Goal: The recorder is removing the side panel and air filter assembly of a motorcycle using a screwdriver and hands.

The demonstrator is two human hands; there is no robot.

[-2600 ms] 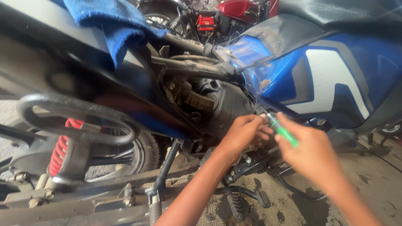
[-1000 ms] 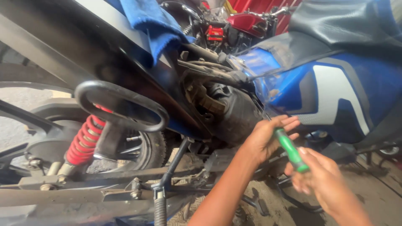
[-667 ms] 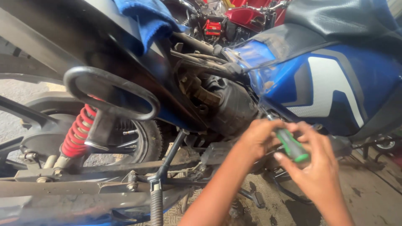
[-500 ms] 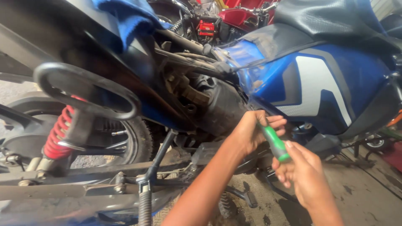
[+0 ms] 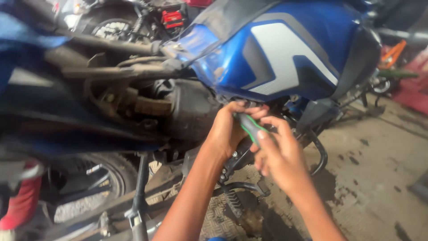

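Gripping a green-and-black screwdriver [image 5: 250, 128], both right hand [image 5: 281, 154] and left hand [image 5: 229, 129] close around its handle.

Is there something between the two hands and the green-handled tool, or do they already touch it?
Nothing visible stands between. The left hand and the right hand both touch the green-handled tool, just under the blue fuel tank.

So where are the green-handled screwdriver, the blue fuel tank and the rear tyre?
screwdriver [image 5: 249, 127], head view, on its green-and-black handle.
fuel tank [image 5: 285, 53], head view, on its white side marking.
rear tyre [image 5: 117, 172], head view, on the black tread.
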